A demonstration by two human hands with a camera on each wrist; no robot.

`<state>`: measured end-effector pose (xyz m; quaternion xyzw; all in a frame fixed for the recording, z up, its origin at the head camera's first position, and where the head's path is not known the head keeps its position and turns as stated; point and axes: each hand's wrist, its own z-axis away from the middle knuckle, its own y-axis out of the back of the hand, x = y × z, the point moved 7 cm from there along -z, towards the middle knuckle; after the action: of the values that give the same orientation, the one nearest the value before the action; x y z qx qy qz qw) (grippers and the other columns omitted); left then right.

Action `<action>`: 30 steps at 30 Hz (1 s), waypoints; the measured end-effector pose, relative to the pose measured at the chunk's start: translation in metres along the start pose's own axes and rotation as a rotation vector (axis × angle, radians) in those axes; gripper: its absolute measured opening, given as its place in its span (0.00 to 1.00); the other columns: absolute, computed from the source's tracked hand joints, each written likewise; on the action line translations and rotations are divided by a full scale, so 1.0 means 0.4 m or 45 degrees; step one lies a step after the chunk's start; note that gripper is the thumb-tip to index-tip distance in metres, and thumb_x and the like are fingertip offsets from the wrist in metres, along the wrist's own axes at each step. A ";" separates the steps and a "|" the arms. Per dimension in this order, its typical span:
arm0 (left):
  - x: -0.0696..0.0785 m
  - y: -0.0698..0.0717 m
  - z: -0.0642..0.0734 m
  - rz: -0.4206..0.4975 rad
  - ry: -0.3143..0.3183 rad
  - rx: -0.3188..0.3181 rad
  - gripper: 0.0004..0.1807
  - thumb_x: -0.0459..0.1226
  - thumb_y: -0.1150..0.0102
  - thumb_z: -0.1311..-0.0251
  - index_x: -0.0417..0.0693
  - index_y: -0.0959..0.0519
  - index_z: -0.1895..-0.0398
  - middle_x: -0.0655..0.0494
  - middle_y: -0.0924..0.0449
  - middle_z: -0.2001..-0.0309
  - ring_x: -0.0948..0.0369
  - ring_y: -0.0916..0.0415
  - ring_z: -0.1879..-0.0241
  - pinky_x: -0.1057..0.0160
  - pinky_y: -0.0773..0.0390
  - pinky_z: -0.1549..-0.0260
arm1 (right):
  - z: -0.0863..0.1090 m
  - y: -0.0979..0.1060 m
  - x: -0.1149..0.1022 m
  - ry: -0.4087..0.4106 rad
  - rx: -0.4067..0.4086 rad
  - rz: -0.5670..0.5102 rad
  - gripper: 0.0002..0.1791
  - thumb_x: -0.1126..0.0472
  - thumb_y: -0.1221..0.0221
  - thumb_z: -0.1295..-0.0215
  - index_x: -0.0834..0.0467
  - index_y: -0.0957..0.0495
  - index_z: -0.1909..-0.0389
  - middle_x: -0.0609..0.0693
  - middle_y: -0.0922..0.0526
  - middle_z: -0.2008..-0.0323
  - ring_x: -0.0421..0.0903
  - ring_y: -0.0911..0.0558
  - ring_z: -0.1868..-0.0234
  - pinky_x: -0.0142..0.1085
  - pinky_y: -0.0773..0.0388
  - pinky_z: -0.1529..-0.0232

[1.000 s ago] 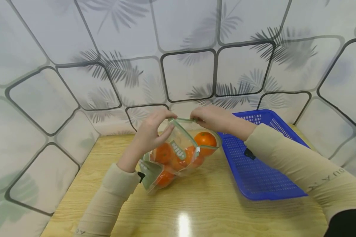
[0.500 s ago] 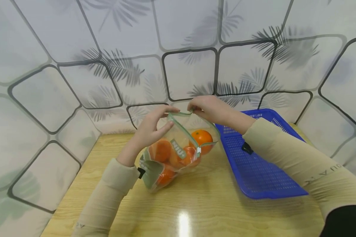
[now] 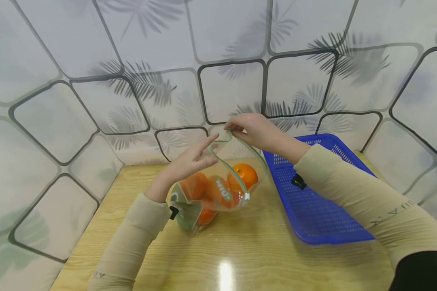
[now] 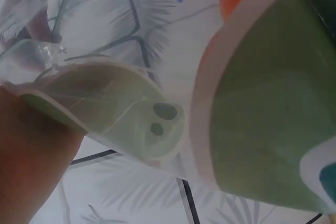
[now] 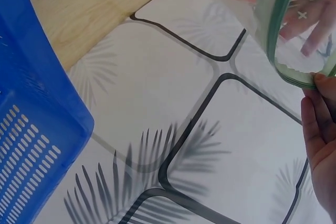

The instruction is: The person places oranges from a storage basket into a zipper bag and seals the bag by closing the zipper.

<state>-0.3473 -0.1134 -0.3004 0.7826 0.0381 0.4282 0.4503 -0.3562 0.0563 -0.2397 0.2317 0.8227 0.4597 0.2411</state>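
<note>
A clear zip bag (image 3: 222,161) with a green zip edge and green print stands open-mouthed on the table, holding several oranges (image 3: 243,176). My right hand (image 3: 253,128) pinches the back of the zip edge between thumb and fingers, also seen in the right wrist view with the zip edge (image 5: 283,35). My left hand (image 3: 187,161) is at the bag's left side, fingers and thumb extended and apart near the rim. A white slider (image 3: 247,196) sits at the front end of the zip. In the left wrist view the bag's green panel (image 4: 262,103) hides most of the fingers.
A blue plastic basket (image 3: 296,226) with slotted walls stands to the right of the bag, under my right forearm. Behind the wooden table (image 3: 240,250) rises a patterned wall covering (image 3: 233,93); it also borders the table's left side.
My right hand has drawn the zip edge up and slightly left, and the mouth gapes wider. The left hand's fingers have straightened and come away from the rim. The oranges have settled slightly lower.
</note>
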 end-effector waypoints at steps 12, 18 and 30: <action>0.010 -0.009 -0.001 0.174 -0.038 -0.086 0.77 0.86 0.50 0.56 0.42 0.52 0.14 0.33 0.41 0.21 0.34 0.35 0.25 0.31 0.35 0.27 | -0.006 0.010 -0.005 -0.010 0.074 -0.045 0.12 0.70 0.36 0.28 0.63 0.15 0.47 0.59 0.10 0.52 0.54 0.10 0.52 0.47 0.13 0.47; 0.023 0.002 -0.011 0.201 -0.059 -0.023 0.47 0.66 0.62 0.22 0.39 0.41 0.18 0.35 0.29 0.28 0.39 0.26 0.32 0.40 0.25 0.33 | -0.008 0.020 -0.011 -0.031 0.115 -0.061 0.10 0.70 0.35 0.29 0.63 0.15 0.49 0.58 0.09 0.55 0.53 0.09 0.55 0.45 0.13 0.49; 0.063 0.068 -0.039 -0.028 -0.140 0.442 0.09 0.34 0.41 0.24 0.39 0.15 0.49 0.43 0.10 0.68 0.52 0.14 0.71 0.66 0.17 0.69 | -0.024 0.032 -0.068 0.019 0.156 -0.128 0.08 0.69 0.34 0.29 0.63 0.14 0.52 0.58 0.09 0.56 0.51 0.09 0.57 0.43 0.13 0.50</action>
<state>-0.3511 -0.1078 -0.2609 0.8704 0.0951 0.3667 0.3144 -0.3390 0.0395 -0.2192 0.2010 0.8617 0.3976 0.2429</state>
